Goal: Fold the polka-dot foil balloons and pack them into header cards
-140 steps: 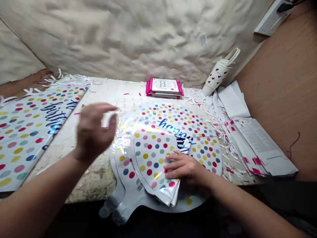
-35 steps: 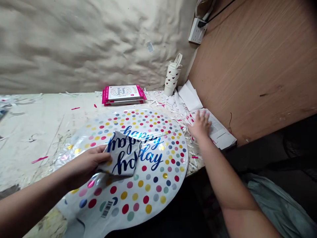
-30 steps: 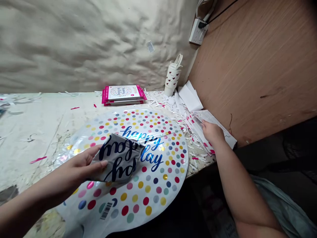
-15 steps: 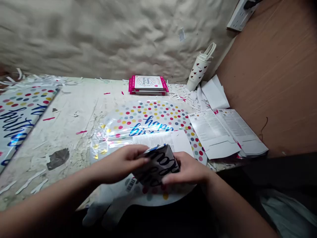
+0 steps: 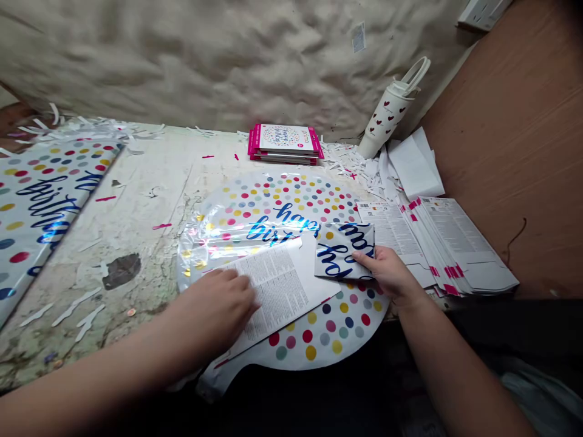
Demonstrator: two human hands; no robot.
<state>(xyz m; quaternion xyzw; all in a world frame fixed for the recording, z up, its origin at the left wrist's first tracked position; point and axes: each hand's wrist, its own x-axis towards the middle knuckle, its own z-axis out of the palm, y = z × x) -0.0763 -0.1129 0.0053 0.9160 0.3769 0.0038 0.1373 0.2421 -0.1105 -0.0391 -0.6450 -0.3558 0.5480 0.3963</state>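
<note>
Right hand (image 5: 394,273): fingers pinch folded balloon (image 5: 339,252) over big dotty balloon (image 5: 334,331), near worktop's (image 5: 155,164) front edge. Left hand (image 5: 225,309): on printed card (image 5: 277,285), fingers curled, blurry, cannot tell if pinching. Big dotty balloon pokes past front edge. Pink packs (image 5: 286,144) near back edge; heart cup (image 5: 387,118) near back right corner.

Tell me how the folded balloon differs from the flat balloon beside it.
The folded balloon is a small packet; the flat balloon is spread out wide. The folded balloon is held in the right hand, while the flat balloon lies partly under a printed card. Both are white with blue lettering.
</note>
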